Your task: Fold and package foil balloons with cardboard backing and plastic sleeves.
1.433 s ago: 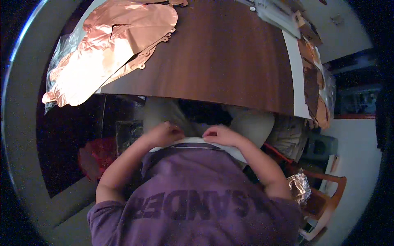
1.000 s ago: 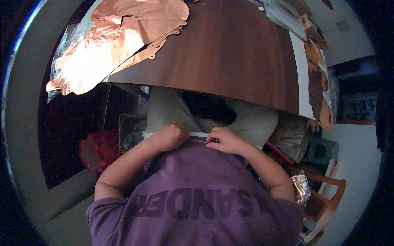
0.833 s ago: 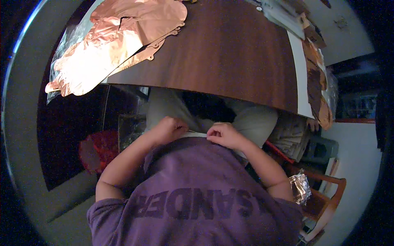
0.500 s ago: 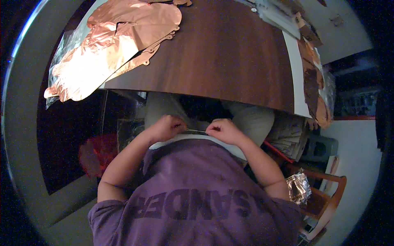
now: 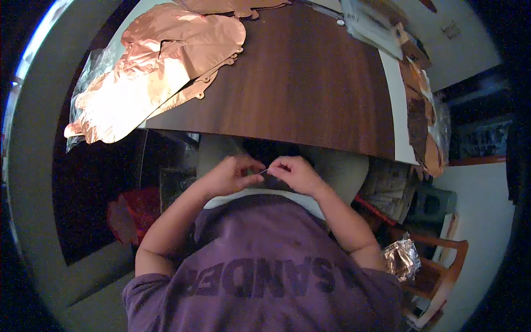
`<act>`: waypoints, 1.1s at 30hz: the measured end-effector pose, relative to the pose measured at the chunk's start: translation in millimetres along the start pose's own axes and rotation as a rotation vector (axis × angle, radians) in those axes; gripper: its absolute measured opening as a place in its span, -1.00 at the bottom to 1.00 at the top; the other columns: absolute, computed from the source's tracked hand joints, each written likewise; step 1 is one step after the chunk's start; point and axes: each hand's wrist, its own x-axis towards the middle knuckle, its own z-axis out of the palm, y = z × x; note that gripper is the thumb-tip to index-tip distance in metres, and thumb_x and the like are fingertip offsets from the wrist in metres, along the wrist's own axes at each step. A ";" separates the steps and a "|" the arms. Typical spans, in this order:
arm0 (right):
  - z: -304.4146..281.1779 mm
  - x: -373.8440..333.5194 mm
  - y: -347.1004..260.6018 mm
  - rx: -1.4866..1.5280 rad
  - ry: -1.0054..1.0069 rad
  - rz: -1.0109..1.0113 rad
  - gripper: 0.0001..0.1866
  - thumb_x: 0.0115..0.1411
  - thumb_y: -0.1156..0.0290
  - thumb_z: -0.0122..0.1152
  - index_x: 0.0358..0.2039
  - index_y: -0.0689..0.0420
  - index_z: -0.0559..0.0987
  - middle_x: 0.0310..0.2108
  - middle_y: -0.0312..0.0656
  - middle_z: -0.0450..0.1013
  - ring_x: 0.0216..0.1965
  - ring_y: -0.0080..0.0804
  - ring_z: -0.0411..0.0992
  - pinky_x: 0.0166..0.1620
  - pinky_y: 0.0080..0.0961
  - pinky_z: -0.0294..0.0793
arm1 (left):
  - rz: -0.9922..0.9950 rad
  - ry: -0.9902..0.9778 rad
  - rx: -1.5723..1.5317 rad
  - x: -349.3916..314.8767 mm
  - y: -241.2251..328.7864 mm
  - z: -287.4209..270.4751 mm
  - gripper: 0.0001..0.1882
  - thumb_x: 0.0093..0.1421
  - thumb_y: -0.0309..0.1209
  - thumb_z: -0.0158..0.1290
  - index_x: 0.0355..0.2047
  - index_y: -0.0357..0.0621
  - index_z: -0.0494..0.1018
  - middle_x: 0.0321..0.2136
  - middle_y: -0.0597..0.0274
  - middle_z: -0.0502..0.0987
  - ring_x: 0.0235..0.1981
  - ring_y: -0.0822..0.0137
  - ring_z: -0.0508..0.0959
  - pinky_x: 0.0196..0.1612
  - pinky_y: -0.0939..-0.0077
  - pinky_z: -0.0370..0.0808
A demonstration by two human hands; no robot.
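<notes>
Above my lap, just past the hem of my purple shirt, both hands are close together. My left hand is curled, its thumb and fingers bent loosely around one end of a thin pale cord. In a pinch, the thumb and fingertips of my right hand grip the same cord. Only a short bit of it shows between the hands, and I cannot make out its ends. Beyond them, the near edge of the brown wooden table stands apart from both hands.
Shiny copper-coloured foil balloons lie flat on the table's left. Clear plastic packets and torn brown cardboard line its right side. A wooden chair with crumpled silver foil stands at my right. A red bag-like thing is at lower left.
My hands have come nearer each other, so the cord that was stretched between them now shows only a short length. My left fingers have loosened a little. The view has shifted slightly.
</notes>
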 end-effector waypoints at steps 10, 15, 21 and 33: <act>26.3 -10.3 -36.9 1.554 -0.331 0.036 -0.61 0.29 0.29 -0.13 0.04 0.25 0.31 -0.04 -0.13 0.36 0.04 -0.32 0.30 0.18 -0.31 0.16 | 0.381 0.023 0.234 6.7 74.0 -32.2 -0.90 0.05 -0.47 0.06 -0.46 -0.26 0.51 -0.54 0.01 0.46 -0.47 0.05 0.49 -0.38 0.29 0.43; -7.2 -18.6 -68.0 0.355 0.079 -0.187 -0.80 0.25 0.34 -0.01 -0.44 0.17 0.49 -0.54 -0.36 0.37 -0.44 -0.49 0.36 -0.31 -0.58 0.35 | 0.337 0.160 0.332 -0.1 97.6 -56.6 -0.90 0.06 -0.50 0.05 -0.47 -0.29 0.50 -0.60 0.07 0.45 -0.54 0.15 0.49 -0.46 0.37 0.42; 11.6 -24.4 -63.3 -0.085 0.372 -0.514 -0.93 0.10 0.48 0.09 -0.39 0.18 0.50 -0.54 -0.09 0.38 -0.48 -0.18 0.42 -0.40 -0.34 0.40 | 0.162 0.159 -0.956 0.3 87.5 -21.5 -0.85 0.17 -0.46 0.03 -0.42 -0.31 0.53 -0.53 0.32 0.51 -0.46 0.51 0.46 -0.40 0.62 0.40; -14.4 -53.1 -86.4 -0.424 0.046 -0.644 -0.92 0.04 0.45 0.14 -0.54 0.11 0.44 -0.60 -0.13 0.32 -0.56 -0.18 0.36 -0.48 -0.36 0.34 | 0.519 0.556 0.054 12.3 115.5 -28.0 -0.88 0.01 -0.58 0.08 -0.40 -0.19 0.53 -0.58 0.15 0.50 -0.51 0.24 0.50 -0.42 0.41 0.43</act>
